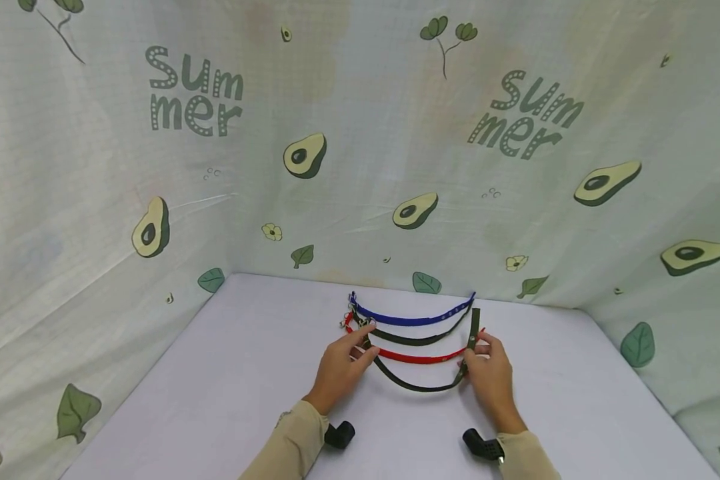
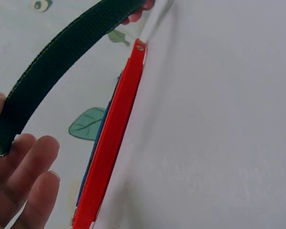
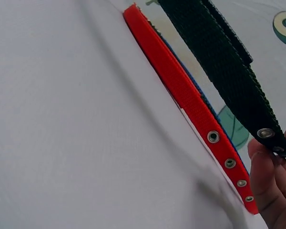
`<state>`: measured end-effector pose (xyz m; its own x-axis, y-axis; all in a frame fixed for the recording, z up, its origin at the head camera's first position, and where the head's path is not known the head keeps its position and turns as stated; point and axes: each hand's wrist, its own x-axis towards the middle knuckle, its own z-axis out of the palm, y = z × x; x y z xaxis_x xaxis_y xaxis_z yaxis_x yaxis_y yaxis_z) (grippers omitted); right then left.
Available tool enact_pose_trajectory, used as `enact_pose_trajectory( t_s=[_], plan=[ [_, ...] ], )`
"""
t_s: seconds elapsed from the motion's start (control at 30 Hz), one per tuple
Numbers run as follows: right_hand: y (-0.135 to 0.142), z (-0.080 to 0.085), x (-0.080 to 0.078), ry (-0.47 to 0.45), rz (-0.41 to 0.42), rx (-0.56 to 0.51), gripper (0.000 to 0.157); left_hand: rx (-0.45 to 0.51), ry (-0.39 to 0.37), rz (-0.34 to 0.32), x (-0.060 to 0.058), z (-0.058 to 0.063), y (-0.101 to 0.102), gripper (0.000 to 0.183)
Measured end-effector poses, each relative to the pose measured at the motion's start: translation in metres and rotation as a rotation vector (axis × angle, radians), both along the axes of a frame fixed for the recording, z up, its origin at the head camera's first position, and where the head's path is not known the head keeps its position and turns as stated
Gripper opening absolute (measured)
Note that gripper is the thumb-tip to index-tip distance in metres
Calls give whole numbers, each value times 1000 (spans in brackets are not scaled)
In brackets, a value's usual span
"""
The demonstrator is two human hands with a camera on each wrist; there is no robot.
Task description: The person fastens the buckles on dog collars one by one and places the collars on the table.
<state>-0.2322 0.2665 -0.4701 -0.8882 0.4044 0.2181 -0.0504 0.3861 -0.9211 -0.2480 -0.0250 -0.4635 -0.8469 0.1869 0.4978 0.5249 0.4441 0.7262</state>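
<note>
A dark green webbing collar [image 1: 420, 388] hangs in a shallow curve between my two hands. My left hand [image 1: 341, 368] pinches its buckle end between thumb and fingers. With thumb and fingertips, my right hand [image 1: 491, 379] grips the other end, and a short tail of strap stands up above that hand. Metal eyelets [image 3: 265, 133] show in the collar close to the right fingertips. Just beyond it lies a red collar [image 1: 420, 359], with several eyelets near its right end, partly behind my right hand. A second dark green collar [image 1: 414, 341] and a blue collar [image 1: 408, 321] lie farther back.
The collars lie in curved rows on the white table [image 1: 246, 373], buckles toward the left. Behind the table hangs a pale cloth [image 1: 360, 87] printed with avocados and leaves. Black wrist devices [image 1: 339, 435] sit at both sleeves.
</note>
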Motion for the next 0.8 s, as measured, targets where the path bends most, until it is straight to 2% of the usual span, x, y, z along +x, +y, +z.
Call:
enact_pose_trajectory(
  t_s=[0.2, 0.27, 0.4, 0.53, 0.63, 0.73, 0.8],
  plan=[
    [0, -1, 2, 21, 25, -14, 54, 157, -191, -71, -1, 4, 0, 74],
    [-1, -1, 2, 24, 31, -22, 53, 208, -255, -100, -1, 5, -1, 77],
    [-4, -1, 1, 38, 44, -22, 48, 282, -337, -150, -1, 7, -3, 76],
    [-6, -1, 1, 60, 45, -16, 43, 330, -365, -203, -2, 6, -5, 71],
    [-8, 0, 1, 62, 37, -12, 39, 354, -355, -244, -2, 7, -5, 67],
    [-11, 1, 1, 59, 40, -13, 35, 359, -340, -240, 0, 9, -4, 61],
    [-14, 3, 2, 55, 49, -23, 33, 367, -326, -215, 1, 11, -3, 55]
  ],
)
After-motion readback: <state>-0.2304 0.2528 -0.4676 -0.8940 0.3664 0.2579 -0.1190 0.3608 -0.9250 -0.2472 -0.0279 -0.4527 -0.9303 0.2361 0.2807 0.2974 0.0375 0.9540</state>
